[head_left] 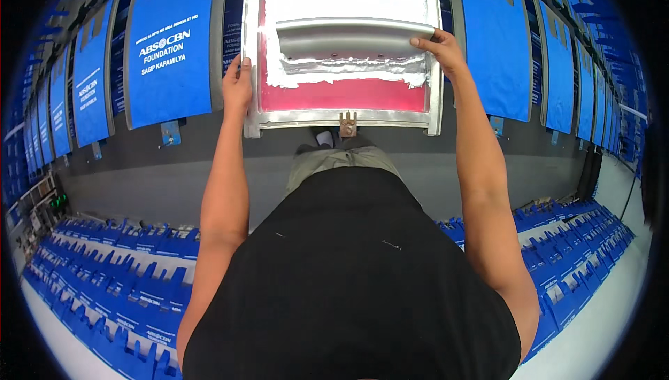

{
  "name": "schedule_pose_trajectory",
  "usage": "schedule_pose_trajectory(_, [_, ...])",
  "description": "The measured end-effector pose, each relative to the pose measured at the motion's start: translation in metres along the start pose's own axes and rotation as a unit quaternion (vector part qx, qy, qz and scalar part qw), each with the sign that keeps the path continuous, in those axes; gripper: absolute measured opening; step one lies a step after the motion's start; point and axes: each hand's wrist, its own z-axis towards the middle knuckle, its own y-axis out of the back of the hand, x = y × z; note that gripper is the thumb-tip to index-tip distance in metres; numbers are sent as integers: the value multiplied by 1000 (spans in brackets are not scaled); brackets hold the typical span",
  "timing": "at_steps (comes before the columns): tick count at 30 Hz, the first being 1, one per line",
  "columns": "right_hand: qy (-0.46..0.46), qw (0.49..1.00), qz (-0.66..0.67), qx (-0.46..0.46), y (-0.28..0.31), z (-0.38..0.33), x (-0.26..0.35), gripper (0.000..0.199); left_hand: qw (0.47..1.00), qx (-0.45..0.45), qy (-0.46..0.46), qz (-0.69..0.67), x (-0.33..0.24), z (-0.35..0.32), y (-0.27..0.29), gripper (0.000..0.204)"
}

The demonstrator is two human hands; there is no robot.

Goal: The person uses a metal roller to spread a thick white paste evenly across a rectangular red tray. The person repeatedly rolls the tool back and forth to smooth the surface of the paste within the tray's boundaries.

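While left fingers touch frame, right fingers pinch squeegee

Bare arms stretched up the frame, a person works with both hands raised at upper center. The left forearm rises almost vertically from lower left to the left hand, its fingers pointing upward and its thumb upright on the inner side. At upper right, the right forearm slants up and inward to the right hand, set slightly higher, closed in a grip, its thumb extended toward the left.
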Motion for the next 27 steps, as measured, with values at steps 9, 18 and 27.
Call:
schedule_pose_trajectory(9, [69,876,-478,22,-13,-69,52,38,873,74,-402,267,-116,-51,1,51])
schedule_pose_trajectory(18, [154,836,-524,57,-25,-57,65,33,786,229,-342,462,-156,-9,-48,20])
schedule_pose_trajectory(27, [312,738,-590,-93,-38,90,51,26,759,87,-418,491,-116,100,-111,41])
